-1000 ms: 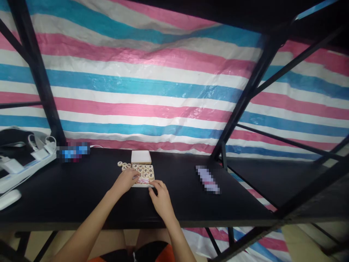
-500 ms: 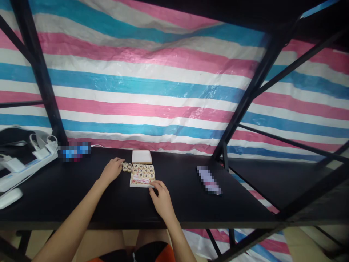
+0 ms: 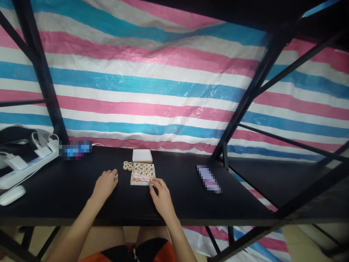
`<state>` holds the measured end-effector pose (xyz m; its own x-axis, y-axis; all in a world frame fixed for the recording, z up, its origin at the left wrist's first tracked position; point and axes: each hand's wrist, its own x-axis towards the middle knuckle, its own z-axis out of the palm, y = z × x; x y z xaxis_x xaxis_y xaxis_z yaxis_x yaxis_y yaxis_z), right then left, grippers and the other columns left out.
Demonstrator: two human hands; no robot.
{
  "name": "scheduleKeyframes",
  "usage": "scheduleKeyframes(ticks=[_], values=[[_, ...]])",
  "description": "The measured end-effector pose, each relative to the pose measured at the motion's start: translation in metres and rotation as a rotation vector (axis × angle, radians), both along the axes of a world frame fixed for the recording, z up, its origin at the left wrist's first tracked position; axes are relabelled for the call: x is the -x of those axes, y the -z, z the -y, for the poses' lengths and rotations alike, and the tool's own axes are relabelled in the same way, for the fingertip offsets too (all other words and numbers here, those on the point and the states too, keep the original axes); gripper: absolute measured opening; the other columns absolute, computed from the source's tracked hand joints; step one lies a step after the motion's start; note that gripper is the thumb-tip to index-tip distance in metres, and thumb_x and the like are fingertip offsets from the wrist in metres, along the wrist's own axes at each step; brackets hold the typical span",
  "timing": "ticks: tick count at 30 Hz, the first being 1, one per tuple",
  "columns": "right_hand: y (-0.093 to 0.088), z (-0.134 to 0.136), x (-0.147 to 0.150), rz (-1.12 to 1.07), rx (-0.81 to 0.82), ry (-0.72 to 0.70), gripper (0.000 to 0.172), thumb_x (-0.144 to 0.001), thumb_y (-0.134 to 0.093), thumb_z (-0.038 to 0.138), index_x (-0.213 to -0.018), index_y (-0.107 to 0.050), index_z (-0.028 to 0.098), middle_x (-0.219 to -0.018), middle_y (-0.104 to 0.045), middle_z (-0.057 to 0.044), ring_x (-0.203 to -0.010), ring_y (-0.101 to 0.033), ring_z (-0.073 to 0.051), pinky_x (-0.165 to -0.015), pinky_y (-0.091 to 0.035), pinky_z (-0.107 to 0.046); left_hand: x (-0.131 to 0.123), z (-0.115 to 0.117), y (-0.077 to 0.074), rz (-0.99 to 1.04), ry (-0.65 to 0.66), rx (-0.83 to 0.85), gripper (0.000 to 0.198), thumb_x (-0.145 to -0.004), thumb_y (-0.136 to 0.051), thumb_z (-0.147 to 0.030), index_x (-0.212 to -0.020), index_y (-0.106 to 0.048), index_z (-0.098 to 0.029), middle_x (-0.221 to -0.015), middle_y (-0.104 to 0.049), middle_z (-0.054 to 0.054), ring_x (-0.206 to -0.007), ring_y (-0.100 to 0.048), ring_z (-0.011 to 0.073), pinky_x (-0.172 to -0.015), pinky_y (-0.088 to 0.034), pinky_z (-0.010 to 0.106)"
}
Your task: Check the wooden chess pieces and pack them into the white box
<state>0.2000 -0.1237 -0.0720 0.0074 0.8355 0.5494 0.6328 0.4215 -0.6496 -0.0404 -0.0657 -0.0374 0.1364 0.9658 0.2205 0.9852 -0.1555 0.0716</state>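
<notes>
My left hand (image 3: 105, 185) is over the black tabletop, left of the box, its fingers closed on a small pale Chinese chess piece (image 3: 116, 176) that is mostly hidden. At the front right corner of an open white box (image 3: 140, 183), the fingers of my right hand (image 3: 163, 198) curl over the edge. Rows of round Chinese chess pieces (image 3: 141, 169) with black characters fill the box. Pieces with red marks lie along its front under a crumpled clear wrapper (image 3: 141, 178). Several loose pieces (image 3: 127, 166) stand stacked against the box's left side.
Behind the box lies its white lid (image 3: 142, 155). A blurred phone-like object (image 3: 208, 179) rests to the right. On the left are a power strip (image 3: 29, 165) with chargers, a white mouse-shaped object (image 3: 12, 195) and a blurred blue item (image 3: 76, 150). Black metal posts flank the desk.
My left hand has drawn back from beside the stacked pieces, toward me and left, with a piece at its fingertips. My right hand stays at the box corner.
</notes>
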Motion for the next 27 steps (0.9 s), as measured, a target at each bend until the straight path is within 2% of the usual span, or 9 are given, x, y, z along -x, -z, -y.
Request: scheduleKeyframes(ticks=[2,5,7,9,14,17,21,24,27], values=[[-0.003,0.004,0.001,0.017,0.008,-0.088,0.022,-0.085,-0.049,0.018,-0.098,-0.065,0.021,-0.099,-0.062,-0.007,-0.091,-0.059,-0.019,-0.085,-0.047,-0.032,-0.014,0.019,0.006,0.091,0.032,-0.013,0.014,-0.082,-0.049,-0.019,-0.089,-0.062,-0.019,-0.086,-0.065,0.008,-0.086,-0.060,0.0244,-0.075,-0.047,0.033],[-0.007,0.006,0.002,-0.001,0.107,-0.221,0.020,-0.085,-0.052,0.022,-0.101,-0.065,0.022,-0.090,-0.066,-0.003,-0.072,-0.060,-0.015,-0.073,-0.049,-0.027,-0.041,0.037,0.017,0.474,0.295,-0.014,0.027,-0.079,-0.053,-0.019,-0.106,-0.058,-0.020,-0.096,-0.066,0.005,-0.086,-0.062,0.0192,-0.079,-0.049,0.029],[-0.008,0.006,0.002,-0.051,0.151,-0.262,0.021,-0.085,-0.053,0.024,-0.102,-0.064,0.022,-0.090,-0.068,-0.002,-0.072,-0.061,-0.015,-0.073,-0.048,-0.026,-0.058,0.040,0.024,0.657,0.425,0.029,0.033,-0.077,-0.056,-0.019,-0.110,-0.057,-0.019,-0.097,-0.068,0.005,-0.082,-0.063,0.0176,-0.078,-0.051,0.028],[-0.009,0.005,0.002,-0.106,0.181,-0.295,0.020,-0.086,-0.052,0.024,-0.102,-0.064,0.022,-0.091,-0.069,-0.002,-0.076,-0.062,-0.015,-0.074,-0.048,-0.025,-0.068,0.039,0.029,0.741,0.486,0.013,0.034,-0.077,-0.056,-0.021,-0.111,-0.058,-0.019,-0.101,-0.068,0.007,-0.084,-0.064,0.0184,-0.080,-0.051,0.030],[-0.009,0.003,0.001,-0.151,0.243,-0.330,0.016,-0.085,-0.053,0.024,-0.097,-0.064,0.020,-0.084,-0.070,-0.001,-0.075,-0.064,-0.015,-0.072,-0.048,-0.024,-0.067,0.038,0.032,0.817,0.527,0.033,0.036,-0.076,-0.056,-0.021,-0.112,-0.060,-0.022,-0.107,-0.067,0.006,-0.084,-0.062,0.0173,-0.081,-0.051,0.032],[-0.011,0.004,0.001,-0.170,0.238,-0.290,0.015,-0.085,-0.052,0.025,-0.094,-0.064,0.020,-0.080,-0.070,-0.001,-0.071,-0.063,-0.015,-0.068,-0.048,-0.023,-0.065,0.038,0.029,0.865,0.487,0.116,0.037,-0.075,-0.059,-0.024,-0.111,-0.060,-0.019,-0.097,-0.069,0.005,-0.079,-0.062,0.0167,-0.074,-0.052,0.028],[-0.014,0.005,0.001,-0.192,0.251,-0.254,0.015,-0.085,-0.051,0.026,-0.093,-0.063,0.020,-0.079,-0.070,-0.001,-0.068,-0.063,-0.015,-0.065,-0.047,-0.023,-0.066,0.038,0.022,0.908,0.456,0.230,0.029,-0.080,-0.054,-0.029,-0.105,-0.065,-0.019,-0.085,-0.072,0.004,-0.074,-0.063,0.0172,-0.066,-0.050,0.026],[-0.014,0.006,0.001,-0.213,0.264,-0.263,0.015,-0.084,-0.053,0.027,-0.093,-0.063,0.020,-0.081,-0.071,-0.002,-0.070,-0.064,-0.016,-0.065,-0.048,-0.024,-0.065,0.038,0.020,0.922,0.467,0.257,0.028,-0.080,-0.054,-0.027,-0.103,-0.067,-0.020,-0.087,-0.073,0.004,-0.076,-0.064,0.0186,-0.067,-0.049,0.027],[-0.015,0.007,0.002,-0.206,0.292,-0.280,0.013,-0.083,-0.054,0.029,-0.083,-0.063,0.019,-0.073,-0.070,-0.001,-0.066,-0.064,-0.015,-0.061,-0.046,-0.023,-0.064,0.037,0.020,0.945,0.484,0.226,0.027,-0.080,-0.053,-0.026,-0.102,-0.067,-0.019,-0.094,-0.071,0.005,-0.078,-0.064,0.0179,-0.070,-0.049,0.027]])
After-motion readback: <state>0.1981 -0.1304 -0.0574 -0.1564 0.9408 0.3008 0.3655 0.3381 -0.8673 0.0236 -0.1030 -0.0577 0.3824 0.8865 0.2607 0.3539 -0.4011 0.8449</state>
